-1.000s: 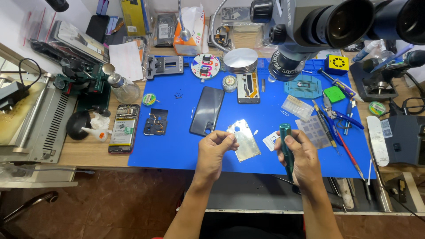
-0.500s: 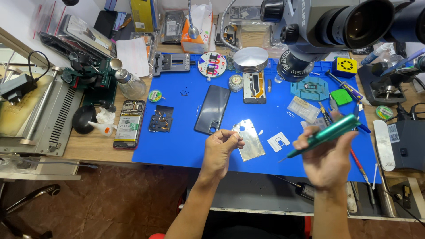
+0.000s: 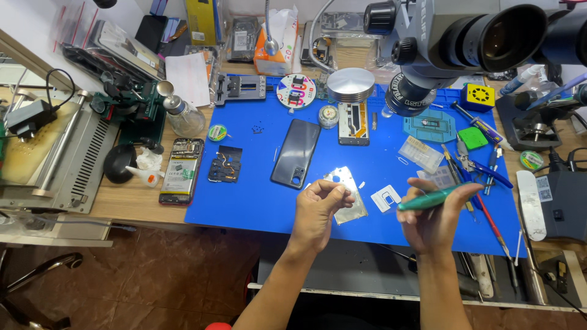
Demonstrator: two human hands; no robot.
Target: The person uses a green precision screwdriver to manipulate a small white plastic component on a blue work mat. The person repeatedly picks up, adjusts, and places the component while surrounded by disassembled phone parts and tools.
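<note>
My left hand [image 3: 319, 208] hovers over the blue work mat [image 3: 244, 195] with its fingers curled, pinching something too small to make out, just above a shiny metal plate [image 3: 347, 194]. My right hand [image 3: 435, 219] grips a green-handled screwdriver [image 3: 428, 199], held almost level and pointing left toward a small white card tray [image 3: 386, 197]. A dark phone back cover [image 3: 296, 153] lies face down on the mat behind my left hand.
A microscope [image 3: 452, 43] hangs over the mat's far right. An opened phone [image 3: 181, 170], a black inner frame part [image 3: 222, 164], a glass bottle [image 3: 181, 116], a round metal tin [image 3: 350, 84] and tweezers and tools [image 3: 477, 171] surround the mat. A grey machine [image 3: 55, 153] stands left.
My right hand has tipped the screwdriver from upright to nearly level and lifted it off the mat. My left hand stayed over the metal plate, fingers curling tighter.
</note>
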